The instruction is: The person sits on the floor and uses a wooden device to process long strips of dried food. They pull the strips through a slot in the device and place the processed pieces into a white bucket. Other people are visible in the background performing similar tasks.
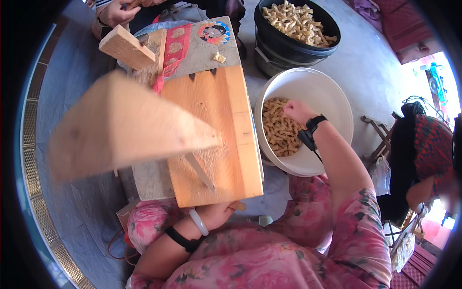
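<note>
My right hand [299,111] reaches into a white plastic bucket [344,126], its curled fingers touching a heap of short tan pieces [281,139]. What the fingertips hold is hidden. My left hand [218,216] is partly hidden below the near edge of a wooden board [238,159], with a small tan piece [238,206] in its fingers. Over the board looms a large, blurred wooden block [140,130], tapering towards the right. Beneath it a narrow metal blade [200,171] lies among crumbs on the board.
Behind the white bucket stands a black bucket [261,59] heaped with pale pieces. A second wooden block [126,47] and a red patterned cloth [177,47] rest on the bench [184,63]. Another person's hand [119,12] is at the far left; someone sits at right beside a folding stool [377,135].
</note>
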`<action>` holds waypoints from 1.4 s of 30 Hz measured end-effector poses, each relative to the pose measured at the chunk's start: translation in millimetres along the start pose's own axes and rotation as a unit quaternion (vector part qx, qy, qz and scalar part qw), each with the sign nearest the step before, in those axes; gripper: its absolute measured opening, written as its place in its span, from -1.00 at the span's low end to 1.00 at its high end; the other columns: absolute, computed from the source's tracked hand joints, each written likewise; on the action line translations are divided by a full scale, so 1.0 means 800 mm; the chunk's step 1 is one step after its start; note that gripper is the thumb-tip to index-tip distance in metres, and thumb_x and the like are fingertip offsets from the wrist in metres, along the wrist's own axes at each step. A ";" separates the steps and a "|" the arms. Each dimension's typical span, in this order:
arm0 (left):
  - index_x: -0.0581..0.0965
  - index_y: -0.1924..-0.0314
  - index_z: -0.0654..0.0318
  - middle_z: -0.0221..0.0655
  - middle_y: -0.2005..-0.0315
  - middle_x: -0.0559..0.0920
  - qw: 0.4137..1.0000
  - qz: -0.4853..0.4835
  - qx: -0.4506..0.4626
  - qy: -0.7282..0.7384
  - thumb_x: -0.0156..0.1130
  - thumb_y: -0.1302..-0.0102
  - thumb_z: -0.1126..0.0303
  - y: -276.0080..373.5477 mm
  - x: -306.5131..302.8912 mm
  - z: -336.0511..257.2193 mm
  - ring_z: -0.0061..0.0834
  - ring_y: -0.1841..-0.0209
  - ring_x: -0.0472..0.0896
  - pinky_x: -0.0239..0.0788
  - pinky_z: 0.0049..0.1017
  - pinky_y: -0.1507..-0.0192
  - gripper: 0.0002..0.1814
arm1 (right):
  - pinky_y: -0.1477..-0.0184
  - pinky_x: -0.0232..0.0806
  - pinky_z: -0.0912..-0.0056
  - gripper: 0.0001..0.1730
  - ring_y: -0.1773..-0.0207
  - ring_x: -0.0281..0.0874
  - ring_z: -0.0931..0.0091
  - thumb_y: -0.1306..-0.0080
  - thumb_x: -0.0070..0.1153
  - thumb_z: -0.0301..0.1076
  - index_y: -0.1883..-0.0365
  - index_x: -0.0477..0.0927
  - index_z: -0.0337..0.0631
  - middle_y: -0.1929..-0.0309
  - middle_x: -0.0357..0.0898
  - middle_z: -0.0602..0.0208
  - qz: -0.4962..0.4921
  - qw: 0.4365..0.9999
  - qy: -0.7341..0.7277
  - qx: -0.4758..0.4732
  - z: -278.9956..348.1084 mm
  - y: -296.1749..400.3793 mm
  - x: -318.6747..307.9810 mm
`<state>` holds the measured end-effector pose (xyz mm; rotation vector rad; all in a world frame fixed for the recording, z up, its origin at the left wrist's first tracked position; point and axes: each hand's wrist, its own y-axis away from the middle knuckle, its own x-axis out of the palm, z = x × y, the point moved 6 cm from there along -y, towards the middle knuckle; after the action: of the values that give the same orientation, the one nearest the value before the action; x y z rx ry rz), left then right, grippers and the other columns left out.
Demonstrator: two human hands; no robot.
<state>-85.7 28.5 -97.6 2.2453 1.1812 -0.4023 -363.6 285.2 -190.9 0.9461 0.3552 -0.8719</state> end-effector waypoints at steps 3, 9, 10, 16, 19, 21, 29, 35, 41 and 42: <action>0.54 0.04 0.24 -0.16 0.17 0.60 0.989 0.055 0.003 0.135 0.11 -0.18 0.60 -0.003 0.013 -0.009 -0.20 0.10 0.56 0.42 -0.37 0.07 -0.68 | 0.27 0.39 0.51 -0.86 0.31 0.53 0.59 -0.26 0.07 -0.42 0.21 0.55 -0.21 0.38 0.58 0.41 -0.010 0.989 -0.137 -0.062 0.044 0.061 -0.057; 0.54 0.01 0.15 -0.53 0.41 0.58 0.931 -0.015 0.024 0.365 0.05 -0.42 0.48 0.004 -0.012 -0.062 -0.76 0.43 0.40 0.25 -0.71 0.39 -0.80 | 0.32 0.36 0.66 -0.78 0.31 0.53 0.66 -0.20 0.15 -0.65 0.22 0.45 -0.22 0.33 0.51 0.45 0.111 0.938 -0.289 -0.157 0.171 0.260 -0.050; 0.52 -0.01 0.12 -0.54 0.44 0.59 0.906 -0.027 0.058 0.418 0.05 -0.48 0.34 0.004 -0.015 -0.071 -0.82 0.50 0.34 0.17 -0.74 0.46 -0.82 | 0.32 0.36 0.64 -0.78 0.31 0.52 0.66 -0.20 0.18 -0.62 0.22 0.46 -0.22 0.32 0.50 0.46 0.090 0.948 -0.235 -0.195 0.183 0.287 -0.033; 0.50 0.07 0.25 -0.45 0.36 0.61 0.890 0.021 0.100 0.444 0.18 -0.42 0.32 0.031 -0.016 -0.097 -0.75 0.44 0.46 0.28 -0.71 0.40 -0.81 | 0.28 0.40 0.41 -0.76 0.32 0.52 0.41 -0.06 0.30 -0.58 0.32 0.52 -0.21 0.35 0.48 0.28 -0.049 0.924 -0.073 -0.373 0.249 0.402 0.067; 0.50 0.15 0.26 -0.45 0.36 0.62 0.916 0.061 0.103 0.384 0.22 -0.40 0.32 0.053 -0.001 -0.098 -0.67 0.37 0.56 0.39 -0.64 0.31 -0.82 | 0.25 0.43 0.37 -0.76 0.27 0.56 0.35 -0.07 0.31 -0.57 0.34 0.50 -0.22 0.35 0.49 0.22 -0.079 0.918 -0.078 -0.380 0.251 0.430 0.101; 0.51 0.18 0.26 -0.46 0.38 0.61 0.924 0.071 0.097 0.364 0.21 -0.41 0.31 0.069 0.003 -0.106 -0.68 0.39 0.55 0.39 -0.64 0.33 -0.83 | 0.21 0.43 0.44 -0.74 0.21 0.57 0.47 -0.19 0.29 -0.53 0.24 0.45 -0.23 0.29 0.54 0.28 -0.044 0.940 -0.129 -0.314 0.235 0.442 0.118; 0.53 0.27 0.22 -0.53 0.49 0.58 0.897 0.092 0.113 0.417 0.23 -0.39 0.28 0.123 0.009 -0.141 -0.73 0.48 0.47 0.30 -0.66 0.41 -0.83 | 0.29 0.40 0.57 -0.82 0.28 0.55 0.58 -0.35 0.12 -0.53 0.22 0.36 -0.18 0.28 0.57 0.35 0.204 0.789 -0.511 -0.273 0.228 0.472 0.164; 0.50 0.31 0.19 -0.55 0.51 0.53 0.897 0.117 0.122 0.408 0.19 -0.41 0.29 0.149 0.026 -0.131 -0.73 0.49 0.42 0.22 -0.68 0.45 -0.83 | 0.53 0.29 0.64 -0.82 0.54 0.46 0.62 -0.26 0.13 -0.62 0.30 0.41 -0.18 0.45 0.54 0.38 0.281 0.758 -0.535 -0.246 0.215 0.478 0.192; 0.51 0.06 0.31 -0.33 0.34 0.60 0.784 -0.020 -0.010 0.620 0.07 -0.39 0.48 0.119 0.013 -0.064 -0.63 0.43 0.51 0.34 -0.65 0.41 -0.83 | 0.24 0.39 0.51 -0.84 0.30 0.55 0.50 -0.42 -0.04 -0.39 0.09 0.45 -0.21 0.35 0.57 0.27 -0.031 0.697 -0.672 -0.248 0.152 0.431 0.065; 0.50 0.01 0.39 -0.28 0.34 0.61 0.746 -0.011 0.000 0.665 0.03 -0.36 0.54 0.113 0.008 -0.052 -0.57 0.43 0.53 0.41 -0.60 0.37 -0.77 | 0.16 0.40 0.46 -0.77 0.23 0.57 0.43 -0.44 -0.06 -0.35 0.00 0.42 -0.24 0.29 0.59 0.22 -0.119 0.688 -0.684 -0.211 0.117 0.412 0.040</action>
<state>-7.2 17.4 -36.9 2.3955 1.7493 1.4702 -95.9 287.1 25.1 -0.3563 -0.6381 -1.4197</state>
